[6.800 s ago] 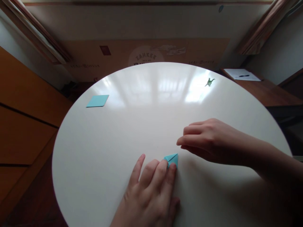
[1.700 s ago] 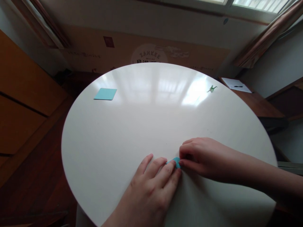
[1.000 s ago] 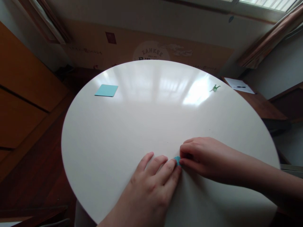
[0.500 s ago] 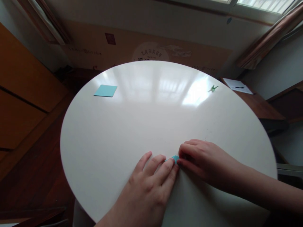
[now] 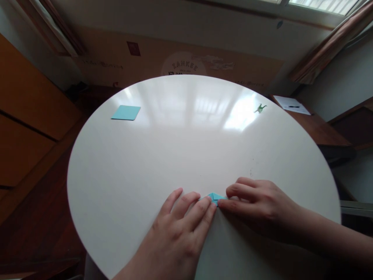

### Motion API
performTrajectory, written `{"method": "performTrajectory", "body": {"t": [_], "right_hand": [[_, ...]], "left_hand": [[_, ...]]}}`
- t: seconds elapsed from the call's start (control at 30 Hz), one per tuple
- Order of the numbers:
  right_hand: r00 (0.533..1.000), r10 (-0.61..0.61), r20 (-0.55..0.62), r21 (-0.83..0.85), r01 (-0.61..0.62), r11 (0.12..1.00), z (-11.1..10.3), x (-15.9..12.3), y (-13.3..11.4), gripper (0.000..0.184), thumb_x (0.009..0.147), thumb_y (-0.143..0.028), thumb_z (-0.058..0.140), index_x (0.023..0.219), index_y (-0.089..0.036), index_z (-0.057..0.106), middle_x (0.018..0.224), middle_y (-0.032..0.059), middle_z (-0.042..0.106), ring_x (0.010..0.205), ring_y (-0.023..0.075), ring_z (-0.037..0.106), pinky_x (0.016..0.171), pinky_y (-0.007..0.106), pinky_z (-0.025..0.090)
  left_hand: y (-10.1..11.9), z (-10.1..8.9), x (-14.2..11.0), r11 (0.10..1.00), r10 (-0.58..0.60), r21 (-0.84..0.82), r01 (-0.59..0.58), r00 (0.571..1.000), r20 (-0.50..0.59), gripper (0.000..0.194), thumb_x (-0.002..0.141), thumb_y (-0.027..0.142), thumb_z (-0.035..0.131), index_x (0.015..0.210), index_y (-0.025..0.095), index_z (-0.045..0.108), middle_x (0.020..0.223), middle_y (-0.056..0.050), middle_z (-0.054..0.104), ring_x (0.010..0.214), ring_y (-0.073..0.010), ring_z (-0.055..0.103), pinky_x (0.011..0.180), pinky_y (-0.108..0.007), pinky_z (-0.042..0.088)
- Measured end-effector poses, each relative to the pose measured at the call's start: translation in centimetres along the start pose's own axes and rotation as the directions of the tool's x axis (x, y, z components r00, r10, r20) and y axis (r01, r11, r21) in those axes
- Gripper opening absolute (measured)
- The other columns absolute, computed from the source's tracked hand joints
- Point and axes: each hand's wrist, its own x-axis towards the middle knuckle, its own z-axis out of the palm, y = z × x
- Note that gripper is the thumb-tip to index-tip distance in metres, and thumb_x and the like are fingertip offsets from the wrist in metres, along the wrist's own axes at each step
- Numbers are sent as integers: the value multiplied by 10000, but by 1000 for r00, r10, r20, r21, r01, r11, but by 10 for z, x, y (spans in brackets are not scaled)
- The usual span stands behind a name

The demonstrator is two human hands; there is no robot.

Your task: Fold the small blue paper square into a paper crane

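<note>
A small piece of folded blue origami paper [image 5: 214, 196] lies on the white table near its front, between my hands. My left hand [image 5: 182, 229] holds it down from the left, thumb and index fingertip on its near edge and the other fingers spread on the tabletop. My right hand [image 5: 256, 198] is at the paper's right side, its thumb touching the paper and its curled fingers around the right tip. Creases and a small raised flap show on the middle of the paper. Both outer ends are partly hidden under my fingers.
A square stack of light blue paper [image 5: 126, 112] lies at the table's back left. A small green folded-paper figure [image 5: 260, 108] stands at the back right. Beyond the round white table [image 5: 131, 167], a brown side table holds a white sheet [image 5: 291, 105] with a pen.
My right hand has opened a little and shifted right along the paper, so more of the folded piece shows. My left hand stays pressed on it. The view has shifted slightly.
</note>
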Motion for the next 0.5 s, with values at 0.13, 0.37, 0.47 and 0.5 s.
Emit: {"method": "performTrajectory", "body": {"t": [0.13,0.37,0.47,0.5], "right_hand": [[1000,-26,16,-27,26,999,0,1,1,230,1017,-139,458,1103,-168,669,854,58,634,683,154,504,591,287,366],[999,-29,17,30,29,999,3,-2,7,252,1018,-146,436,1140,-173,655,890,63,649,700,163,528,604,291,413],[1000,-13,-29,127,16,992,8,-2,12,251,987,-134,489,1156,-206,660,892,48,658,723,147,570,615,266,444],[997,6,-73,186,8,983,9,-2,14,244,970,-123,520,1148,-208,664,883,42,660,726,137,586,622,252,458]], "left_hand": [[-1,-4,-1,1000,19,12,-20,999,25,526,967,69,348,1445,195,525,1422,2,610,1277,-244,483,1178,-460,257],[-3,-5,2,998,59,31,-60,998,26,570,924,48,380,1454,207,517,1434,-2,601,1275,-242,487,1162,-454,304],[-2,-5,3,998,37,45,-37,999,6,531,945,78,401,1437,222,538,1428,-4,603,1272,-247,492,1164,-463,314],[-2,-6,3,998,31,48,-32,999,8,522,950,83,405,1431,229,545,1427,-2,603,1270,-247,494,1164,-463,319]]}}
